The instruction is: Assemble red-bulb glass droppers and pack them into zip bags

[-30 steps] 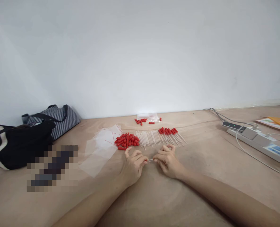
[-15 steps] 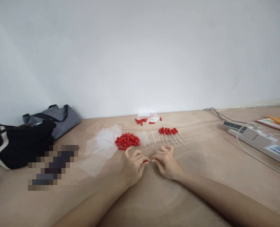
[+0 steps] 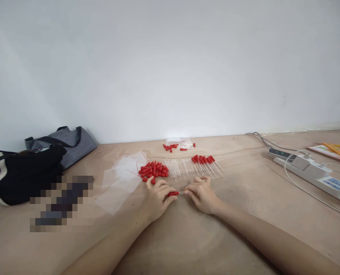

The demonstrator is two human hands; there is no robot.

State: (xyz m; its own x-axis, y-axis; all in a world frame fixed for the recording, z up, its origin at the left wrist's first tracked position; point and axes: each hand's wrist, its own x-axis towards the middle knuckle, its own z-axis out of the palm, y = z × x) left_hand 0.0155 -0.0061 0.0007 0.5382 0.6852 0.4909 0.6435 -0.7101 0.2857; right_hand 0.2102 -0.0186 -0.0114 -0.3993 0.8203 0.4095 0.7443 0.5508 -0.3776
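Between finger and thumb, my left hand (image 3: 156,200) pinches a red rubber dropper bulb (image 3: 173,193). A thin clear dropper tube (image 3: 181,193) runs from the bulb's right end into the fingertips of my right hand (image 3: 203,198), which is closed on it. Just beyond my left hand lies a heap of red bulbs (image 3: 155,169). Loose clear tubes (image 3: 179,168) are lined up to the right of the heap. Further right is a row of tubes with red bulbs on their far ends, the assembled droppers (image 3: 204,162).
Clear plastic bags (image 3: 119,179) lie left of the heap. More red bulbs (image 3: 170,146) and a small bag sit near the wall. A black bag (image 3: 38,172) and a striped bag (image 3: 78,143) stand at left. A power strip (image 3: 316,175) with cables is at right.
My left hand has moved slightly left and its fingers have opened out along the bulb, so more of the bulb and tube shows. My right hand stays nearly in place.
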